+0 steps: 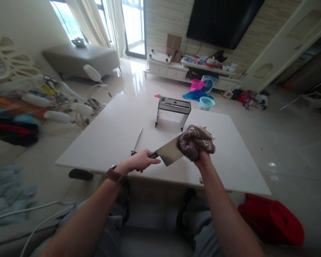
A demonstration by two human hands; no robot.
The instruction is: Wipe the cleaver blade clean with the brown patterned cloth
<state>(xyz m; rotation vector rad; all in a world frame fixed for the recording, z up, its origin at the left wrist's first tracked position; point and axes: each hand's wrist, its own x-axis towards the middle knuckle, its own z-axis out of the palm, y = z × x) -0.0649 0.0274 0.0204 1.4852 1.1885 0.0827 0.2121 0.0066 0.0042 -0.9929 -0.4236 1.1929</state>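
My left hand [143, 160], with a brown watch strap at its wrist, is closed round the dark handle of a cleaver [171, 150]. The broad blade points to the right, and its far end is covered by a purple-grey and cream cloth [196, 141]. That cloth is bunched up in my right hand [204, 159], whose fingers are mostly hidden under it. Just beyond my left hand, a honing rod [138, 140] lies on the white table [117, 117]. A knife block [173, 105] with slots in its dark top and clear sides stands farther back.
Off the table's far edge are a turquoise basket [205, 103] and a pink basket [197, 85] on the floor. A red object [273, 219] sits by the near right corner. White lamp-like parts [59, 116] crowd the left side. A low cabinet [163, 69] runs along the wall.
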